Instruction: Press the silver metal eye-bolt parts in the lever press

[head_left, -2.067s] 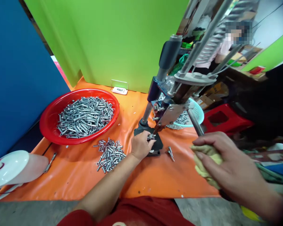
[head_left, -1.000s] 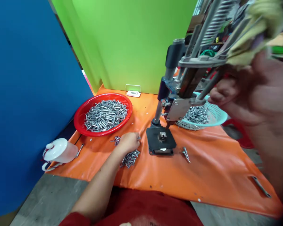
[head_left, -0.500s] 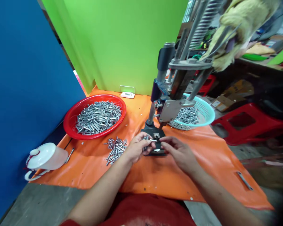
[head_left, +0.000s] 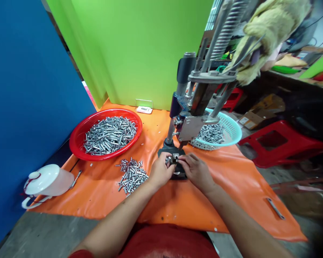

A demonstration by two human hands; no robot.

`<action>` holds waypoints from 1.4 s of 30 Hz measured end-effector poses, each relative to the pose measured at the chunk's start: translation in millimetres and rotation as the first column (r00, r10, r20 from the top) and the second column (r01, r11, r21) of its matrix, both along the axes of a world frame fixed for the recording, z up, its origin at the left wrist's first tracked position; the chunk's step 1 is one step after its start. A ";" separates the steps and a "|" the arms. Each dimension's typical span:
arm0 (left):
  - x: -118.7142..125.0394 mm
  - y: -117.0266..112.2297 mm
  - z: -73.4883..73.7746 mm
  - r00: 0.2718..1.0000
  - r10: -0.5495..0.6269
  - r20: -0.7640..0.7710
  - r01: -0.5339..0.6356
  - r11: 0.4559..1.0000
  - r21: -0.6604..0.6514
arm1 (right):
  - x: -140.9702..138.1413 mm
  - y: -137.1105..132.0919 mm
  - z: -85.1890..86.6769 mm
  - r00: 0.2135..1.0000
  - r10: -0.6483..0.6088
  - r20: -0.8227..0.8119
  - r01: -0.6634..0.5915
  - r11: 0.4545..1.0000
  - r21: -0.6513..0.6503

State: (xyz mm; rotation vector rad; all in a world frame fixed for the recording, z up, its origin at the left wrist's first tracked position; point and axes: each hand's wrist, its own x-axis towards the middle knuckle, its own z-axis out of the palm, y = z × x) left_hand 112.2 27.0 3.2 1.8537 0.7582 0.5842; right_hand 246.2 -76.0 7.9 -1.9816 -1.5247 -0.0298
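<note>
Both my hands meet at the black base plate [head_left: 164, 151] of a hand-lever press [head_left: 193, 100] on the orange mat. My left hand [head_left: 161, 171] is closed round small silver metal parts [head_left: 169, 160] at the plate's left side. My right hand [head_left: 196, 171] pinches at the small square fixture [head_left: 175, 157] in the plate's middle; what its fingertips hold is too small to name. A loose pile of metal sleeves [head_left: 131, 175] lies just left of my left hand.
A red bowl [head_left: 78, 134] full of metal sleeves sits at the back left, and a teal basket [head_left: 233, 130] of parts stands behind the press. A yellow cloth [head_left: 271, 28] wraps the raised lever handle. A white lidded cup [head_left: 47, 181] is at the mat's left edge. Red stools [head_left: 282, 143] stand right.
My right hand let go of the cloth-wrapped lever, which swung up, and came down to the base plate. My left hand went to the loose pile and back to the plate with parts.
</note>
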 end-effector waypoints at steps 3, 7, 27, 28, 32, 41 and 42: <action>4.9 5.6 -1.9 0.996 -0.013 -0.085 0.027 0.986 0.163 | -1.0 8.3 -4.0 0.983 0.004 0.186 0.003 0.999 -0.038; 10.9 9.6 -2.4 0.992 -0.005 -0.125 0.043 0.952 0.302 | 5.3 17.3 0.5 0.988 0.055 0.146 -0.047 0.997 -0.055; 28.0 -3.1 -12.5 0.993 0.090 0.075 -0.093 0.995 0.041 | 48.1 -35.7 -16.4 0.906 -0.408 -0.116 0.293 0.800 -0.523; 28.7 -2.3 -13.0 0.991 0.100 0.090 -0.102 0.995 0.014 | 48.4 -34.1 -14.7 0.911 -0.392 -0.128 0.282 0.819 -0.500; 30.3 0.7 -13.7 0.986 0.105 0.126 -0.095 0.992 -0.082 | 38.9 -24.5 -2.1 0.834 -0.266 -0.484 0.202 0.963 -0.180; 29.5 3.6 -8.5 0.984 0.094 0.149 -0.058 0.972 -0.228 | 1.7 12.8 20.1 0.727 0.124 -0.675 0.086 0.959 0.269; 29.6 3.5 -8.2 0.984 0.095 0.150 -0.058 0.971 -0.234 | 1.2 14.0 19.6 0.743 0.125 -0.658 0.077 0.960 0.269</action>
